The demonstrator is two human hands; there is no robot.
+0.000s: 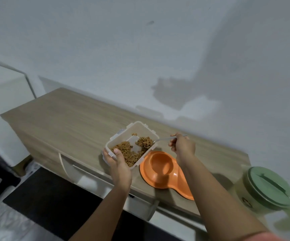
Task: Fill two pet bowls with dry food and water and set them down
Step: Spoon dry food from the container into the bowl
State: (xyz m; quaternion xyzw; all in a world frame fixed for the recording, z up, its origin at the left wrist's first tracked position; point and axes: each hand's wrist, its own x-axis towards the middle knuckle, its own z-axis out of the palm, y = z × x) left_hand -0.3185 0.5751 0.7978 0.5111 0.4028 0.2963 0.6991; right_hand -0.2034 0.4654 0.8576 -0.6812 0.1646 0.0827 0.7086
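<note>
Head view: left hand [119, 164] clamped on clear food container [132, 145] at its 7 o'clock corner, thumb over rim. Right hand [182, 145] pinches metal spoon [158, 140], loaded with kibble [144, 140], over container. Orange double bowl [163, 169] empty on wooden counter [71, 115], touching container at 4 o'clock. Green-lidded jug [266, 186] at 3 o'clock.

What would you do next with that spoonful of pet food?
Probably swing the spoon right and tip it into the orange bowl: it is heaped with kibble over the container, and that bowl beside it looks empty.
</note>
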